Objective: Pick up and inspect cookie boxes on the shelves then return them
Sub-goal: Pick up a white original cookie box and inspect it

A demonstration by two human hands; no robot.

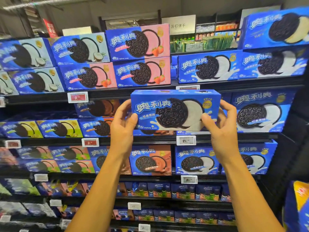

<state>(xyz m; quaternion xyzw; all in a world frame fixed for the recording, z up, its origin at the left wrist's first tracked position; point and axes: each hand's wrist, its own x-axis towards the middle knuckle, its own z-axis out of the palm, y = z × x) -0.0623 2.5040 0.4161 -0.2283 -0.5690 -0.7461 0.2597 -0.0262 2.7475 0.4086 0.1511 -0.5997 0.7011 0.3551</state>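
Right now you hold the cookie box (pixel 175 110) between both hands, lifted in front of the shelves (pixel 133 94) with its front face toward you. Your left hand (pixel 122 124) clasps the left end, thumb on the front; your right hand (pixel 222 129) clasps the right end, thumb pressed on the lower front and fingers behind. The box looks like light, stiff cardboard with a glossy skin, so it likely slips a little and dents if squeezed; the short ends, where you have it, seem the safest hold. OREO is stamped on the pictured cookie, with 奥利奥 and 经典原味 in white beside it and a gold 100% seal. Just below your right thumb a price tag (pixel 186 140) reads 21.
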